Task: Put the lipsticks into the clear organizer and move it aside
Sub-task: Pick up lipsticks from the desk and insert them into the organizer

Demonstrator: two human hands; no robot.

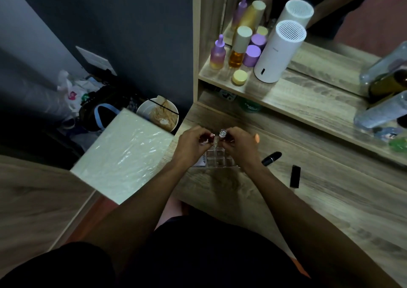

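The clear organizer [217, 158], a gridded plastic box, stands on the wooden dresser top [319, 199] between my wrists, partly hidden by them. My left hand [191, 143] is closed around a red lipstick [209, 136] just above the organizer's far edge. My right hand [239, 143] grips another lipstick with a silvery cap [222, 133], close beside the red one. Two black lipsticks lie loose on the dresser to the right: a rounded one [271, 158] and a square one [295, 176].
A raised shelf [297, 98] behind holds purple and amber bottles [239, 45], a yellow jar [239, 77] and a white cylindrical device [278, 52] before a mirror. Clear bottles [383, 111] lie at far right. A white plastic-wrapped box [123, 155] sits left of the dresser.
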